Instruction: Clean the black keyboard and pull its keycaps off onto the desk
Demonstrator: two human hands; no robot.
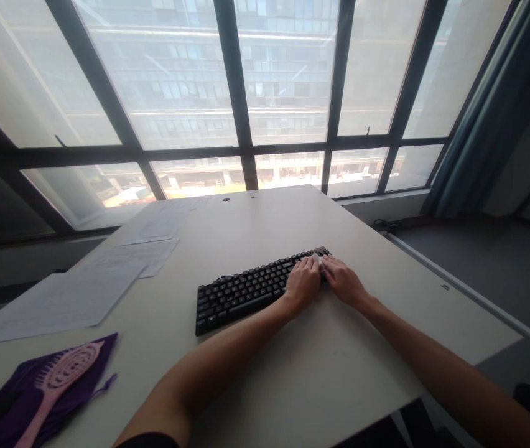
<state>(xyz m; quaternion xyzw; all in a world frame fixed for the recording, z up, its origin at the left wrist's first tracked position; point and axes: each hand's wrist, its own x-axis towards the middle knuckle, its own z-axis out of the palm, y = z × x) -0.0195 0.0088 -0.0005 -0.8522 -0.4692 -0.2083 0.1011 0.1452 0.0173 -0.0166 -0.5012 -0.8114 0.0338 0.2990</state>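
Observation:
A black keyboard (246, 289) lies at a slant on the white table. Over its right end, both of my hands are close together at a small crumpled white tissue (317, 257). My left hand (303, 283) has its fingers bent and pressed together on the tissue's left side, above the keys. From the other side, my right hand (343, 283) grips the tissue at the keyboard's right edge. The hands cover several keys there, and the fingertips are partly hidden.
Printed paper sheets (66, 298) lie along the table's left side. Near the front left, a pink hairbrush (66, 370) rests on a purple drawstring pouch (101, 354). Beyond the white table (265, 230) are tall windows, with a blue curtain (489, 118) to the right.

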